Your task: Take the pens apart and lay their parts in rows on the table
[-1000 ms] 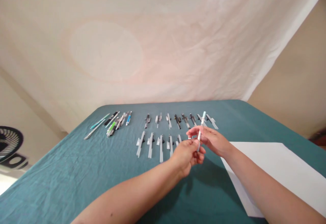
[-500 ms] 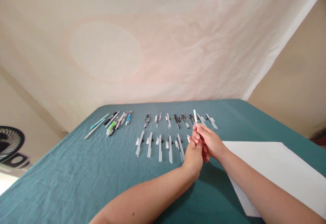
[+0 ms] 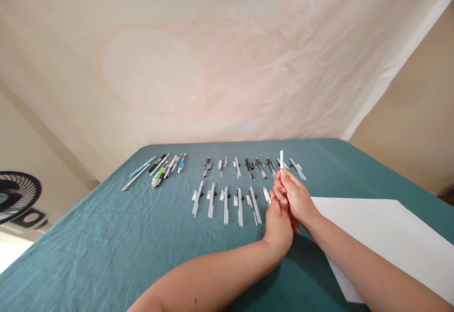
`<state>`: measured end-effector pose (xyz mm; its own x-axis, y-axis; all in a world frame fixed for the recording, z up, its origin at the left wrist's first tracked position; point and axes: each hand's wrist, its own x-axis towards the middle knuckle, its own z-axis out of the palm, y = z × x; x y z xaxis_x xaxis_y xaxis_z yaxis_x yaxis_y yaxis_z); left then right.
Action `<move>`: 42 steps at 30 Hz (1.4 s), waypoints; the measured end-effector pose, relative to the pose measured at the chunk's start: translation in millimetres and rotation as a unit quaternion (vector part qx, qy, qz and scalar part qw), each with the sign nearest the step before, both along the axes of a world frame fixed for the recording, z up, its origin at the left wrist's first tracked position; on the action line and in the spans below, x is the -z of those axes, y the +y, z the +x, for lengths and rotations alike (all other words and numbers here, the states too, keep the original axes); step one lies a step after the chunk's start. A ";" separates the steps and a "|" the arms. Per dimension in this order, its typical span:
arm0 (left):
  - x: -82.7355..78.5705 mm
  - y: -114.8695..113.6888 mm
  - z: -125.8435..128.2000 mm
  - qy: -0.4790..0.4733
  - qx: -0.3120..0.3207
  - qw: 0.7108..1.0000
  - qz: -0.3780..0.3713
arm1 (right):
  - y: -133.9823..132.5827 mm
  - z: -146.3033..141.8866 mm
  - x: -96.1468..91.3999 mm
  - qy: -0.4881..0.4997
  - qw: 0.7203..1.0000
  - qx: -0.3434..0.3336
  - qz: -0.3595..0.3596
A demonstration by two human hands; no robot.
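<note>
Now a white pen (image 3: 281, 158) is held upright by left hand (image 3: 278, 224) and right hand (image 3: 296, 198); a steady grip seems needed.

pen (image 3: 281, 158): only the upper end shows. The rest is buried in the right grip (image 3: 297, 199) and behind the left grip (image 3: 279, 224).
left grip: back faces the camera, fingers hidden, hold on the pen unreadable.
fan (image 3: 16, 197): cut by the left edge.
paper sheet (image 3: 386, 236): cut by the right edge, partly covered by the right forearm (image 3: 354, 255).
pen parts (image 3: 240, 198), two rows: too small to identify singly.
table (image 3: 106, 255): cut off left, right and bottom.
</note>
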<state>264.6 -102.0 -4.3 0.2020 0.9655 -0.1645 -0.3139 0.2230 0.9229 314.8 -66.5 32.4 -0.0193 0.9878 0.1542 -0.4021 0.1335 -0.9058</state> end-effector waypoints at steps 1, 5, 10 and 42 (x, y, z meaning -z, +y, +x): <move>-0.4 -1.2 -1.3 0.011 0.005 1.000 0.015 | 1.9 2.4 -1.7 0.011 1.000 -0.009 0.000; -9.5 -3.4 -10.0 0.068 0.055 0.993 0.075 | 14.8 24.3 -8.9 0.030 1.000 0.000 0.006; -34.9 20.0 -34.1 0.269 0.132 0.913 0.277 | 35.6 64.9 -4.6 0.045 0.997 0.054 -0.034; -40.4 75.1 -38.5 0.275 0.186 0.912 0.241 | 31.8 47.1 8.0 -0.018 0.996 -0.023 -0.083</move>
